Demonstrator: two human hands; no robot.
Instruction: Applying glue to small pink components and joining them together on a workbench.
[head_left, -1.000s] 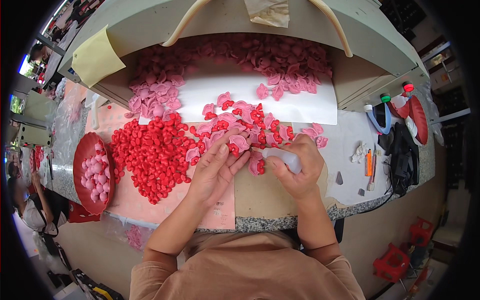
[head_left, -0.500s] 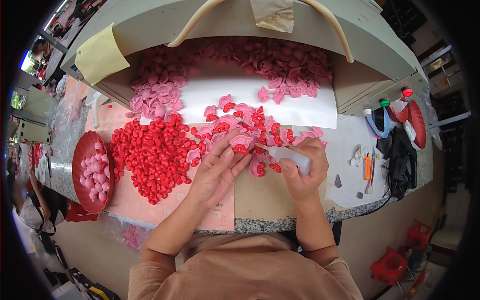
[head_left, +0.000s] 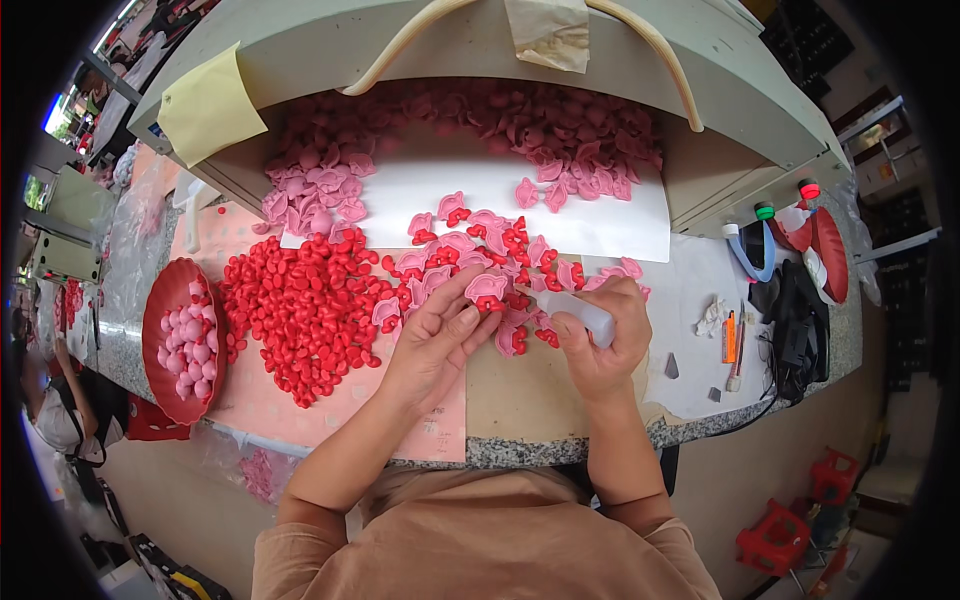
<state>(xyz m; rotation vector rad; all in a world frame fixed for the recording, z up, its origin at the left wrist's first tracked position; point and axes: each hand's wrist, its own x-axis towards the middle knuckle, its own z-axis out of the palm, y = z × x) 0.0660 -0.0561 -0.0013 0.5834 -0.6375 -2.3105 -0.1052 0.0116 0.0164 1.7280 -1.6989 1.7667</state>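
Between the fingers of my left hand (head_left: 437,340) is a pink plastic piece with a red part (head_left: 486,288) on its lower side. My right hand (head_left: 608,335) is wrapped round a translucent white squeeze bottle (head_left: 578,310), its thin nozzle pointing left at that piece. Beyond my hands spreads a cluster of pink-and-red pieces (head_left: 455,243) of the same sort. Left of my left hand lies a big heap of small glossy red parts (head_left: 300,315). My fingers hide some of the pieces under them.
A grey cabinet (head_left: 420,50) overhangs the far side, with heaped pink pieces (head_left: 580,140) under it. At the left stands a red dish (head_left: 163,385) of pink balls. On the right lie an orange cutter (head_left: 729,337), a brush and a black bundle (head_left: 800,320). Another person stands far left.
My left hand has tilted the pink-and-red piece slightly, and it now sits a little farther right. The bottle has shifted slightly left with my right hand, its nozzle still near the piece.
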